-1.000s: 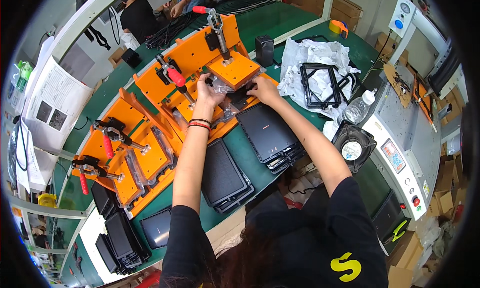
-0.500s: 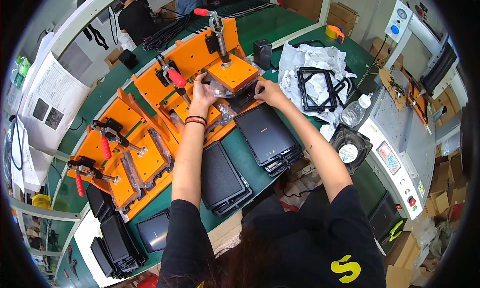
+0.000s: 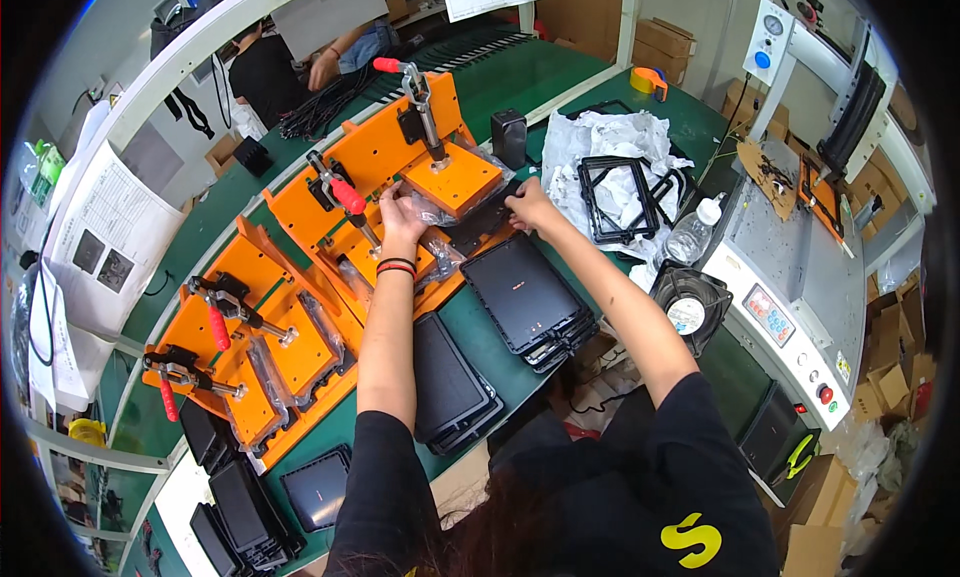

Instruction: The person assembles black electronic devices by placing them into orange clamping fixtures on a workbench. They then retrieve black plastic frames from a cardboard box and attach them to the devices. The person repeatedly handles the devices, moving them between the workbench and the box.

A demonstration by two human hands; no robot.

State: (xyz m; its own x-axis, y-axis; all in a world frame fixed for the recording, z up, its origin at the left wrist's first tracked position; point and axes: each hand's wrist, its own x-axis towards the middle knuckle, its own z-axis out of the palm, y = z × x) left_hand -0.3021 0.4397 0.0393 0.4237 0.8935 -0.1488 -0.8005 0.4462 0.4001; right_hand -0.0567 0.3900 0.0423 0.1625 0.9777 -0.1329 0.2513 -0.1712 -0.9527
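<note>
My right hand (image 3: 533,209) pinches the near right edge of a flat black panel (image 3: 482,227). That panel lies partly beneath an orange press block (image 3: 455,180) wrapped in clear film. Against the block's left side is my left hand (image 3: 401,219), fingers curled at the film; what they grip is hidden. The block hangs from a toggle clamp (image 3: 422,107) with a red handle, on an orange fixture (image 3: 345,147). Just in front of the panel sits a stack of black covers (image 3: 525,292). Another black stack (image 3: 448,377) lies by my left forearm.
A second orange fixture (image 3: 215,267) with two clamps stands left. Black frames (image 3: 618,199) lie on crumpled white wrapping (image 3: 640,137) at right, near a clear bottle (image 3: 690,235) and small fan (image 3: 690,299). A machine (image 3: 780,327) borders the right side. Another person (image 3: 265,77) sits behind.
The whole view has shifted slightly. Both hands stay at the same orange block, with my right hand still at the panel's edge. The other person's arm has come into sight behind.
</note>
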